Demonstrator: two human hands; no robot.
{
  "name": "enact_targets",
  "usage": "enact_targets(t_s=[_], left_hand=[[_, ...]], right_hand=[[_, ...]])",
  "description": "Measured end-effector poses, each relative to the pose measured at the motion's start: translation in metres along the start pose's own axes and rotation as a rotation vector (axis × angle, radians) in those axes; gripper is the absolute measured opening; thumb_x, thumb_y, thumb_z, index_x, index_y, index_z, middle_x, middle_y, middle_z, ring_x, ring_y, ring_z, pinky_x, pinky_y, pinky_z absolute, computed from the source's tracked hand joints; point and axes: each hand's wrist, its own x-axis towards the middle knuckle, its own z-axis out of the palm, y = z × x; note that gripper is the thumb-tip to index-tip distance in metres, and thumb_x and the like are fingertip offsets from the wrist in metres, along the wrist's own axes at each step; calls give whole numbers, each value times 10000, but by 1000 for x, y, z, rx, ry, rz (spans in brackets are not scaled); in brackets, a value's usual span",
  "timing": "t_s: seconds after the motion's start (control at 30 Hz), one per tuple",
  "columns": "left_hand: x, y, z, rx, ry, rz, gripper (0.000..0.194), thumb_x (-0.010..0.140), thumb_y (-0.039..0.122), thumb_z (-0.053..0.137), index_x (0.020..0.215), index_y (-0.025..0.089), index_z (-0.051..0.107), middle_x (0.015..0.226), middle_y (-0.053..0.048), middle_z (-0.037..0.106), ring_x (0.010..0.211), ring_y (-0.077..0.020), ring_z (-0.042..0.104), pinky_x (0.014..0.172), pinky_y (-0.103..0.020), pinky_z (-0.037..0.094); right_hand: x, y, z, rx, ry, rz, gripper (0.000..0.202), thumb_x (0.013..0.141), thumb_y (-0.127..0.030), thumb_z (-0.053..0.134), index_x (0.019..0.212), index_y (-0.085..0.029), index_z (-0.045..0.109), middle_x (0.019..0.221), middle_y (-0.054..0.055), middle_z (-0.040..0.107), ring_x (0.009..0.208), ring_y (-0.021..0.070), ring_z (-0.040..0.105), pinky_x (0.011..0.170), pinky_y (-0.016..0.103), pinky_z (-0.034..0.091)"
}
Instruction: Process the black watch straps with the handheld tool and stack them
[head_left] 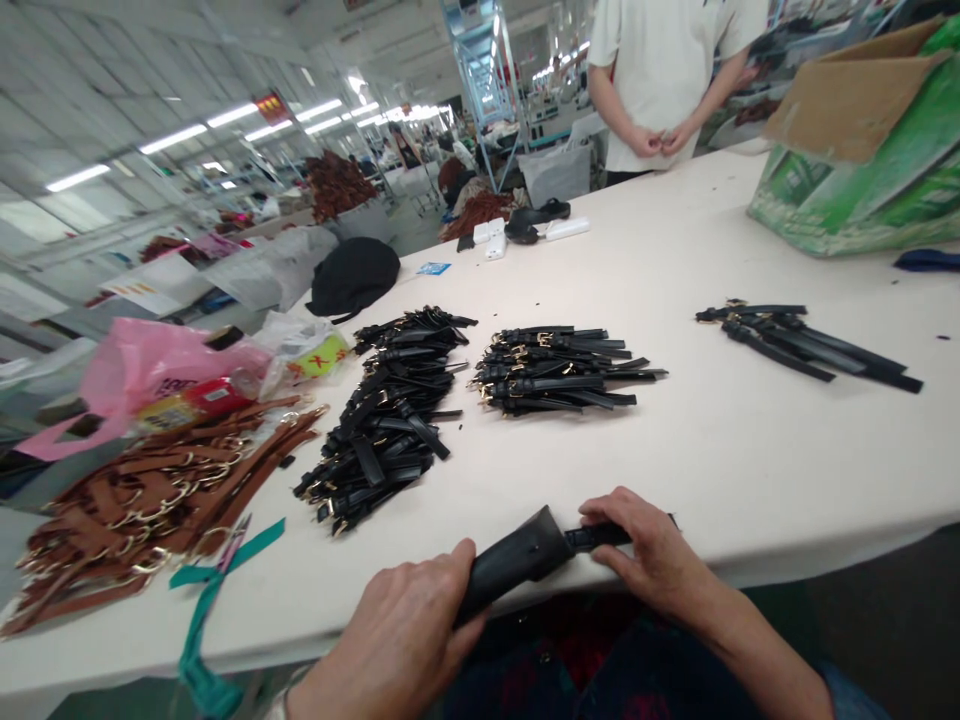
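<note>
Black strap [592, 537], probably light and bendy, best held across its flat faces, is at the counter's [750, 450] near edge, pinched by the right hand [649, 550], the left hand [409, 610] gripping a dark tube-like piece [517, 560].

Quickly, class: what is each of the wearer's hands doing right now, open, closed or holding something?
Left hand: closed, holding the wide black piece.
Right hand: closed, holding the narrow black strap between thumb and fingers.

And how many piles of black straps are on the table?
3: a long pile at left, a middle pile, and a small pile at right.
</note>
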Motion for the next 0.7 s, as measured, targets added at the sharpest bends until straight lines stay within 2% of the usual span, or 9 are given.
enact_targets(t_s=[0.17, 0.27, 0.4, 0.47, 0.57, 0.7], left_hand=[[18, 21, -6, 39, 41, 40, 186, 809, 335, 466, 965, 235, 482, 813, -23, 664, 742, -236, 620, 594, -299, 386], [20, 14, -8, 49, 46, 27, 204, 806, 369, 468, 958, 234, 484, 808, -32, 663, 732, -239, 617, 588, -301, 390], [7, -2, -9, 42, 13, -11, 217, 806, 386, 465, 964, 240, 494, 822, -39, 658, 758, -237, 611, 623, -310, 405], [2, -2, -9, 35, -14, -12, 209, 809, 374, 455, 968, 244, 496, 830, -37, 656, 765, -236, 609, 628, -312, 408], [4, 10, -10, 21, -22, 1, 200, 814, 333, 436, 979, 235, 493, 858, -42, 655, 790, -234, 609, 642, -311, 410], [19, 25, -8, 25, 6, -13, 241, 809, 339, 445, 1014, 217, 479, 858, -52, 656, 803, -232, 613, 659, -302, 410]], right_hand=[[1, 2, -1, 10, 19, -8, 404, 698, -48, 564, 1058, -224, 504, 924, 37, 560, 883, 184, 534, 785, 337, 432], [1, 2, 0, 13, 24, -9, 415, 701, -53, 567, 1072, -226, 497, 933, 39, 565, 890, 185, 541, 792, 339, 435], [0, 0, 0, 19, 23, -17, 421, 693, -36, 557, 1067, -220, 504, 913, 38, 583, 871, 184, 551, 780, 337, 440], [0, 0, 0, 17, 16, -10, 421, 688, -34, 556, 1063, -219, 509, 908, 39, 585, 865, 185, 552, 777, 340, 440], [0, 1, 0, 14, 12, -5, 418, 691, -44, 551, 1066, -223, 511, 914, 39, 583, 874, 190, 552, 785, 347, 439], [0, 4, 1, -11, 26, 10, 427, 691, -76, 571, 1082, -237, 512, 937, 39, 572, 890, 196, 552, 791, 350, 442]])
